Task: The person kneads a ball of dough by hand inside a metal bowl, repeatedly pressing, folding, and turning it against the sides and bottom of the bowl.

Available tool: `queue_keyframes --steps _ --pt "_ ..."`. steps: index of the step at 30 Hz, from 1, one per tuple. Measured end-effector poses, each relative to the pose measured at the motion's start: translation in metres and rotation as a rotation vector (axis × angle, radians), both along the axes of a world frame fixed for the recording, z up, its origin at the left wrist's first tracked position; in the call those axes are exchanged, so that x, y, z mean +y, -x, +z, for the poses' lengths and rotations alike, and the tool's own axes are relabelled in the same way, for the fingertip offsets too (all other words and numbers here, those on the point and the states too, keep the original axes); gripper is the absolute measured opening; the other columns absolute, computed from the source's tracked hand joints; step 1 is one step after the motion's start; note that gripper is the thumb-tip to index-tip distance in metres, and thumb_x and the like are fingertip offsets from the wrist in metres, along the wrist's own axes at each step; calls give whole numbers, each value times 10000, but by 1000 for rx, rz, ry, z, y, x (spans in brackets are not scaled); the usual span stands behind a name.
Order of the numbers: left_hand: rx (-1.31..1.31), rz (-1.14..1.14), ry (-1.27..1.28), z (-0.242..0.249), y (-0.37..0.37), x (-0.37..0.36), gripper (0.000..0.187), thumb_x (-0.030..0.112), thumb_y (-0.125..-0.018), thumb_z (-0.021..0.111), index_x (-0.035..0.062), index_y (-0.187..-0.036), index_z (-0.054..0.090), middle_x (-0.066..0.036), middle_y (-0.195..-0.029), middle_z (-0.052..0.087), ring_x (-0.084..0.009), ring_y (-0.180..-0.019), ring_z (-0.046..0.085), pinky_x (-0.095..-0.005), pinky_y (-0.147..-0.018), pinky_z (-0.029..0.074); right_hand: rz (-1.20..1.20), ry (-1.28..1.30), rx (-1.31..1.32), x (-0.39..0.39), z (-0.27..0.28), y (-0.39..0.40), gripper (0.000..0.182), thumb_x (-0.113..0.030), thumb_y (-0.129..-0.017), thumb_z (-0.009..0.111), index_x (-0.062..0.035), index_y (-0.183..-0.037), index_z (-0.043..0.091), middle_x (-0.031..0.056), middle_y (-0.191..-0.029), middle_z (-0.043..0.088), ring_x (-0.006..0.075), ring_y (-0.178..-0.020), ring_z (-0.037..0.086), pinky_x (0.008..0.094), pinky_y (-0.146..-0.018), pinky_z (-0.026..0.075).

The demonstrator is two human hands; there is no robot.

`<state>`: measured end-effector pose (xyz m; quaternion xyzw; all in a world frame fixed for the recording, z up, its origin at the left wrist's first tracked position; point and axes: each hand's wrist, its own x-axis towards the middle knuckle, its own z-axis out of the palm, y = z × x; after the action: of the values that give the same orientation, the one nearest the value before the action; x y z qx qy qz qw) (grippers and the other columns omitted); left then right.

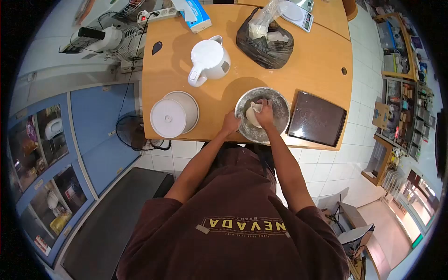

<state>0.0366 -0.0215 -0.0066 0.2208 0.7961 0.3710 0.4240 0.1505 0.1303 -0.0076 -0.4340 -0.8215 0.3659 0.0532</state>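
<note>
Centrally, dough (pixel 252 118) is grasped by the R hand (pixel 265 113) within a grey bowl (pixel 280 112), whose rim is gripped by the L hand (pixel 231 123). On the surface (pixel 315 60), a dk. tray (pixel 318 119) is placed just beside the bowl (R side); a wht. lidded tub (pixel 169 117) is set to the L, w/ a wht. jug (pixel 207 57) and a blk. bag (pixel 270 55) beyond.

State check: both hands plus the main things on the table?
Left hand: at bowl's rim
Right hand: gripping dough
Dough: inside bowl
Metal bowl: upright, inside smeared whitish
White bucket: lid on
White jug: upright
Dark tray: flat, bare
Black bag: open, clear bag poking out
Tissue box: tissue sticking out
Scale: reading illegible
</note>
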Motion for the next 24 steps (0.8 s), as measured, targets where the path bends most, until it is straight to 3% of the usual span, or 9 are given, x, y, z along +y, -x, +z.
queue_keyframes --steps 3,6,9,10,13,16,21,24 --pt "60 -11 12 -15 -7 -4 344 164 -772 634 -28 -1058 653 -295 -913 666 -462 -893 642 -492 -789 511 55 -221 -341 -15 48 8 554 -448 -819 699 -8 -1109 527 231 -1107 548 439 -1039 532 535 -848 474" --pt "49 -19 3 23 -3 3 345 158 -775 626 -32 -1062 647 -303 -934 659 -467 -902 636 -499 -794 509 89 79 -316 -19 48 2 573 -404 -789 719 -12 -1143 499 248 -1112 532 459 -1012 536 555 -816 477" --pt "120 39 -81 -3 -8 0 341 162 -777 625 -34 -1055 644 -299 -918 660 -473 -895 632 -502 -789 509 177 12 -267 -34 62 -3 684 -380 -768 715 -3 -1263 432 270 -1161 510 492 -1059 517 574 -866 461" --pt "114 22 -41 4 -6 3 342 152 -779 620 -20 -1074 643 -290 -940 664 -463 -916 635 -491 -804 509 174 -16 -280 -44 62 -6 807 -359 -746 721 -8 -1369 348 280 -1254 451 509 -1148 455 613 -967 389" --pt "87 -22 78 8 -3 2 354 134 -785 606 8 -1113 641 -273 -988 671 -444 -960 641 -469 -839 508 276 -104 -413 -70 72 -15 788 -438 -838 619 -5 -1415 304 322 -1433 321 540 -1306 329 656 -1092 219" --pt "59 -52 138 -1 -2 -1 358 140 -774 607 3 -1103 644 -282 -974 667 -454 -944 638 -481 -834 509 231 -99 -327 -89 75 -23 784 -434 -878 580 -52 -1474 242 308 -1505 195 535 -1375 212 716 -1085 116" --pt "171 -2 -50 21 -6 3 368 133 -738 614 5 -1080 656 -286 -937 665 -465 -913 634 -491 -810 517 236 13 -478 -87 53 -21 833 -448 -892 576 -77 -1503 149 281 -1534 140 520 -1396 158 726 -1062 134" --pt "57 -80 31 21 -1 4 403 114 -729 614 7 -1116 644 -294 -969 660 -463 -952 626 -487 -840 509 199 153 -495 -73 31 -16 882 -444 -871 598 -95 -1513 104 283 -1542 123 545 -1398 124 714 -1076 124"
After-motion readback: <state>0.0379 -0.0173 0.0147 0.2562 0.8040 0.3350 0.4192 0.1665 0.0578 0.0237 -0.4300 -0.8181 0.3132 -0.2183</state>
